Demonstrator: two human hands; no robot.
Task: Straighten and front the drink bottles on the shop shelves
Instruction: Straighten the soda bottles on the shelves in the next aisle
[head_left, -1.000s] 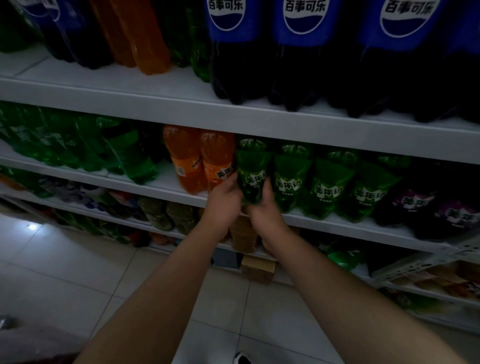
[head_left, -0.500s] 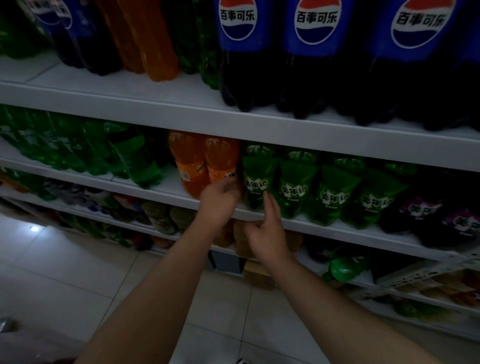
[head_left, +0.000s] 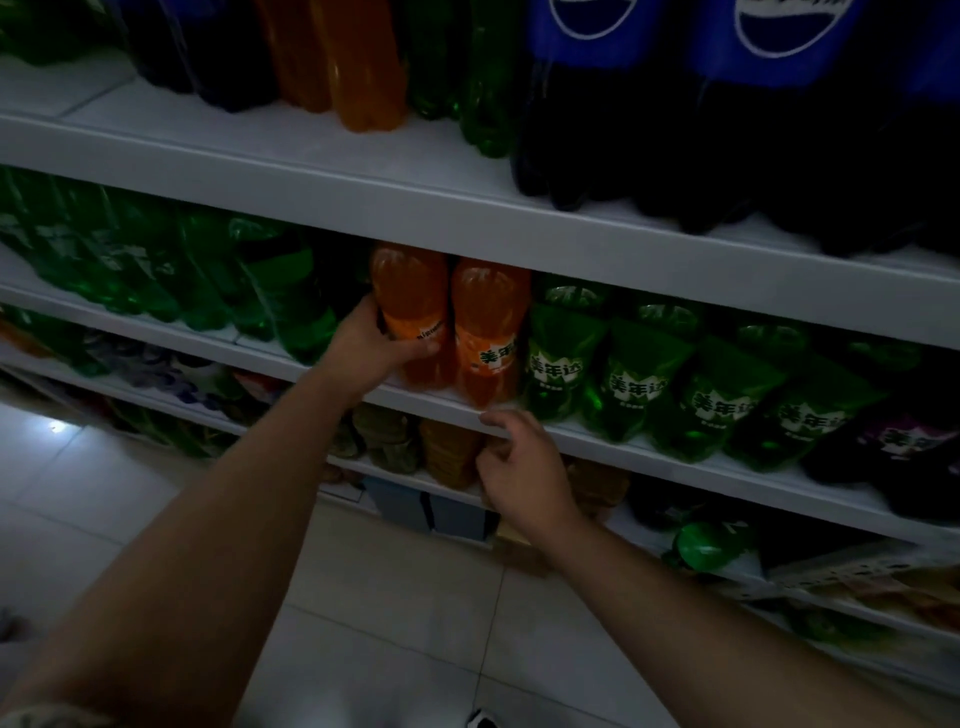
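Observation:
Two orange soda bottles stand side by side on the middle shelf (head_left: 649, 447). My left hand (head_left: 371, 351) grips the left orange bottle (head_left: 410, 296) around its label, thumb across the front. The right orange bottle (head_left: 488, 332) stands next to it with its label facing out. To its right runs a row of green bottles (head_left: 639, 374) with white-lettered labels, then dark purple ones (head_left: 904, 452). My right hand (head_left: 519, 467) hangs just below the shelf's front edge, fingers loosely curled, holding nothing.
The top shelf (head_left: 363, 182) carries large blue-labelled cola bottles (head_left: 613, 104), orange bottles (head_left: 363, 67) and green ones. More green bottles (head_left: 208, 270) fill the middle shelf's left. Lower shelves hold mixed goods. A tiled floor (head_left: 363, 597) lies below.
My left hand moved left from the right orange bottle to grip the left one. My right hand let go of the first green bottle and dropped below the shelf edge. The camera came closer.

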